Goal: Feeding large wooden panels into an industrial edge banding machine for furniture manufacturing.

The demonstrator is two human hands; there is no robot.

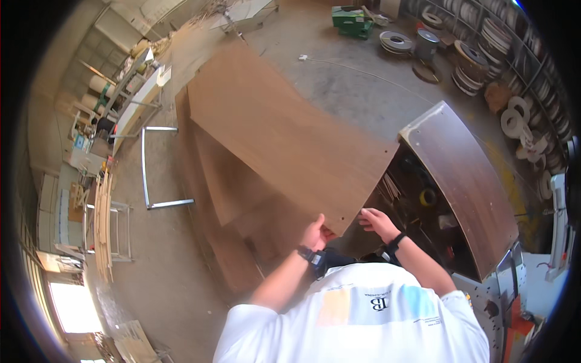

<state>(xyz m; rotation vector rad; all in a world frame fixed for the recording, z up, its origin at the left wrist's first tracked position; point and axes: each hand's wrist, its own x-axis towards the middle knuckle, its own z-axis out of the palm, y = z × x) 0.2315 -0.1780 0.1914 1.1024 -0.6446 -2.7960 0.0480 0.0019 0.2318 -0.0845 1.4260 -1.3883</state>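
A long brown wooden panel [290, 133] with small holes near its near corners stretches away from me, over other brown panels [212, 242]. At its near edge, my left hand [316, 233] grips it, thumb side uppermost, the other fingers partly hidden. My right hand [378, 224] is by the panel's right edge near the same corner. Its fingers are curled, the tips at or just beside the edge; whether they hold anything cannot be made out. Dark bands circle both wrists.
To my right stands a dark wooden cabinet [460, 181] with an open interior holding loose items, including a yellow roll [428, 197]. A metal frame [145, 169] lies left of the panels. Edging reels [396, 42] and a green box [352, 22] are beyond, with a white cable [357, 69] on the floor.
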